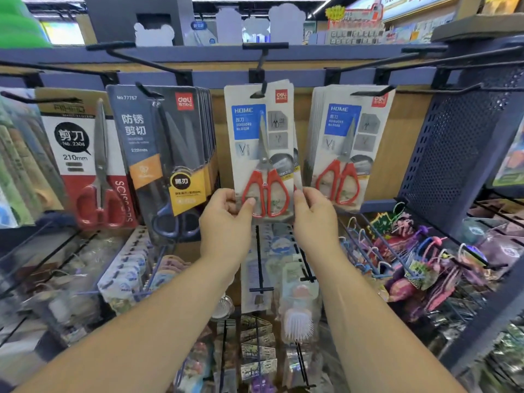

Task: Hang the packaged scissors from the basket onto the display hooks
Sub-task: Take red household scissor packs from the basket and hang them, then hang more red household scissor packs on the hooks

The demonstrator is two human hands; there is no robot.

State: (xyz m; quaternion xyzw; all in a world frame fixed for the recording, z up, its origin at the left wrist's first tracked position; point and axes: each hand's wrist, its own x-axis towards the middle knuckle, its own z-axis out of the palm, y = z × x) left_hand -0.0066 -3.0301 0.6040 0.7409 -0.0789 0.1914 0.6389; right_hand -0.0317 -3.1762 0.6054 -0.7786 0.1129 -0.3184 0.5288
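A white pack of red-handled scissors [262, 154] hangs in the centre of the head view, its top slot on a black display hook [262, 87]. More packs of the same kind sit behind it. My left hand [226, 219] pinches the pack's lower left corner, thumb on the front. Fingers of my right hand [312, 217] grip the lower right edge. To the right, a stack of identical packs [344, 148] fills another hook [374, 90]. No basket is in view.
Left of centre hang dark packs of black-handled scissors [164, 154] and a red-and-white scissors pack [90, 157]. Empty black hooks [147, 59] jut from the upper rail. Below are hooks with small goods and hair ties [411, 251]. A blue perforated panel [453, 148] stands at the right.
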